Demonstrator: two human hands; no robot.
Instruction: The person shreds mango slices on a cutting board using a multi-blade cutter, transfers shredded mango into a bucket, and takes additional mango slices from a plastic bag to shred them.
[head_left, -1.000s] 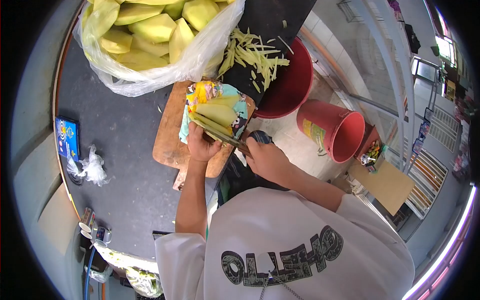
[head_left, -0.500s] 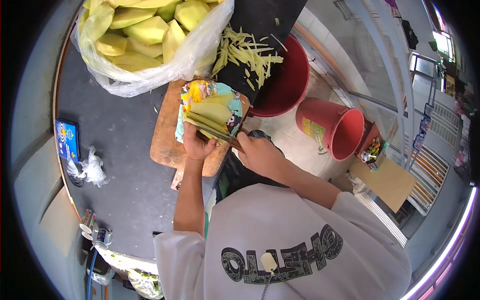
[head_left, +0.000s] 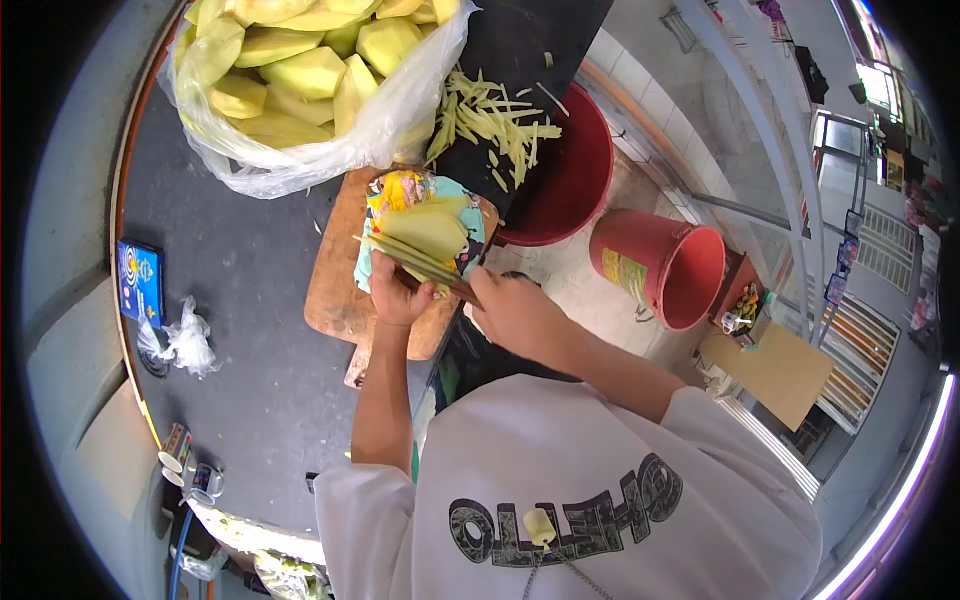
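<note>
My right hand point(head_left: 518, 312) is closed around the handle of a knife point(head_left: 452, 283), whose blade points up and left. Against that blade, my left hand point(head_left: 398, 296) grips a pale yellow-green piece of peeled fruit from below; its fingers are partly hidden. Thin slices lie along the blade. More peeled fruit point(head_left: 425, 228) rests on a cartoon-patterned cloth point(head_left: 402, 187) just beyond my hands. Under the cloth is a wooden cutting board point(head_left: 335, 285) at the table's edge.
A plastic bag point(head_left: 270, 180) full of peeled fruit stands at the far side of the black table point(head_left: 265, 400). Cut strips point(head_left: 490, 120) lie beside it. Two red buckets point(head_left: 575, 185) point(head_left: 690, 270) are right of the table. A blue box point(head_left: 140, 280) and crumpled plastic point(head_left: 190, 340) are left.
The view has shifted slightly. The knife and my hands have turned a little at the fruit, and thin slices now stick out past the blade's left end.
</note>
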